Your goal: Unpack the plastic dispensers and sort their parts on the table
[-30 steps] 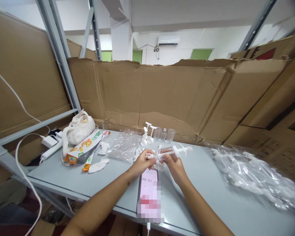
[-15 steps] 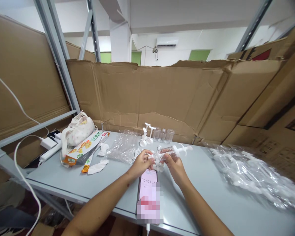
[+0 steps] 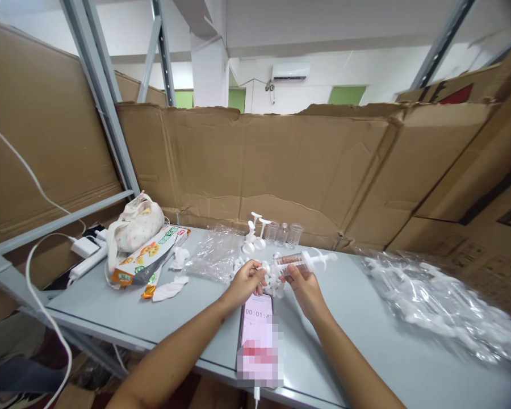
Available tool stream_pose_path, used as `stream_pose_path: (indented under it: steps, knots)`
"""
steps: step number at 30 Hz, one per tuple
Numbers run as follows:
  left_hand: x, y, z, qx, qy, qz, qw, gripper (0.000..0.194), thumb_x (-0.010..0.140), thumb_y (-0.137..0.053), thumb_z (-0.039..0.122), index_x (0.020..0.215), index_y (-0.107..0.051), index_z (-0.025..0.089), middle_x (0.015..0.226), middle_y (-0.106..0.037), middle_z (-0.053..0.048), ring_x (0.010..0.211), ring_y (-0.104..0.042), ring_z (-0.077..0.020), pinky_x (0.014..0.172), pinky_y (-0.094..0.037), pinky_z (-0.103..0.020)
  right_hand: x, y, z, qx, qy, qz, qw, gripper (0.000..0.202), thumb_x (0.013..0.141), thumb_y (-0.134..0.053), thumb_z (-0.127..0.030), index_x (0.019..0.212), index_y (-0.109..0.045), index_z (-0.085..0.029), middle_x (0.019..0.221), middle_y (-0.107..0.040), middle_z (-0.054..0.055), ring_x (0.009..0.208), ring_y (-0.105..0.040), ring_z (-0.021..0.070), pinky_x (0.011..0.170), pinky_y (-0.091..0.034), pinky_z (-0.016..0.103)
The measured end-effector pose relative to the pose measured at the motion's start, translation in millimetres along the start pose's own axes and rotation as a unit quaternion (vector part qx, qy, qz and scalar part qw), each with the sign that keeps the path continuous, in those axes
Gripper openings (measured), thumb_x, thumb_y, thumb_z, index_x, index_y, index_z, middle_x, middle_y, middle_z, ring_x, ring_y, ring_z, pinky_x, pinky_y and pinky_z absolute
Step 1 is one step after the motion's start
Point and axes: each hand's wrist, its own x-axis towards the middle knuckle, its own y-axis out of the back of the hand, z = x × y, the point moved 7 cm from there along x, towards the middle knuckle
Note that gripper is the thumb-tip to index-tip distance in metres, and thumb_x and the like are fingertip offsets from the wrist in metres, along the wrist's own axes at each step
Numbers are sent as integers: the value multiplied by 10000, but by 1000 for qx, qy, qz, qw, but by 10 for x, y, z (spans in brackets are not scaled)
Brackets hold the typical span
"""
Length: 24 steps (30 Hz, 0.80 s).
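Far left I see a white power strip [image 3: 88, 257] with its cable [image 3: 42, 307] looping off the table edge, then a pale cloth pouch [image 3: 135, 221] lying on a printed snack packet [image 3: 147, 255]. White crumpled scraps [image 3: 170, 287] sit just beside that. Next over, a clear plastic bag [image 3: 215, 253], flat on the grey table [image 3: 357, 318].

Centre: left hand [image 3: 243, 282] is curled, fingertips pinched on the nozzle end of the syringe [image 3: 300, 262]; I cannot tell if a small white piece sits between the fingers. Right hand [image 3: 305, 289] grips the syringe barrel from below, thumb on top. The syringe lies roughly level, raised just above the table, plunger end pointing right. Loose white plastic parts [image 3: 272, 281] lie under it. A phone [image 3: 258, 341] showing a running timer lies flat between the two forearms, near the table's front edge.

Behind the hands, by the cardboard wall [image 3: 281, 165]: two white plungers [image 3: 255, 233] upright, three small clear cups [image 3: 283, 233] in a row.

Far right: a big heap of clear bags [image 3: 438, 307] holding white parts.
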Motion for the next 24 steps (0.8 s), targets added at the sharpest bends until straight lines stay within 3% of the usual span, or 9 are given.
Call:
stream_pose_path:
  steps: [3,6,9,12,15,19,24]
  knots:
    - [-10,40,70,-4,-28,27,999,418,695,-620,492,917,-440,188,704,-564,30,480,-553,-74,463,-395,-191,7,8,9,4,2,4,1000,312,705,-661,-447,863,-620,-181,768,-630,39,640,-551,162,604,-464,303]
    - [0,132,129,16,-40,55,998,339,763,-532,500,807,-449,175,659,-556,19,489,-545,-87,461,-377,-199,10,11,4,2,6,6,1000,304,705,-664,-436,872,-615,-187,784,-623,32,622,-542,149,585,-461,297]
    - [-5,270,272,123,-91,93,984,254,819,-479,427,806,-502,174,680,-572,2,580,-553,-110,533,-404,-222,15,27,-36,-21,12,8,1000,298,709,-657,-443,868,-615,-194,794,-636,34,635,-553,158,588,-460,303]
    - [-34,309,422,321,-162,99,928,154,823,-499,289,901,-600,203,848,-610,-25,784,-562,-154,707,-426,-267,25,77,-97,-59,23,27,998,314,697,-665,-451,862,-615,-189,774,-642,40,621,-562,166,578,-454,307]
    - [-37,209,413,466,-194,42,862,210,828,-478,197,934,-656,231,909,-605,-37,891,-536,-177,800,-402,-286,35,118,-131,-71,28,43,996,335,689,-667,-463,865,-609,-183,770,-637,43,616,-569,171,562,-457,305]
    - [-13,42,282,546,-201,-49,812,238,835,-478,185,954,-674,249,896,-603,-33,873,-521,-164,793,-401,-270,44,132,-110,-80,20,45,996,360,688,-663,-476,866,-602,-169,755,-631,42,606,-571,169,554,-466,296]
    - [58,-4,204,615,-191,-57,763,252,836,-477,175,967,-669,273,893,-608,-25,881,-509,-171,795,-376,-291,52,135,-80,-85,20,40,995,357,701,-655,-467,889,-597,-170,765,-625,37,605,-570,164,552,-464,287]
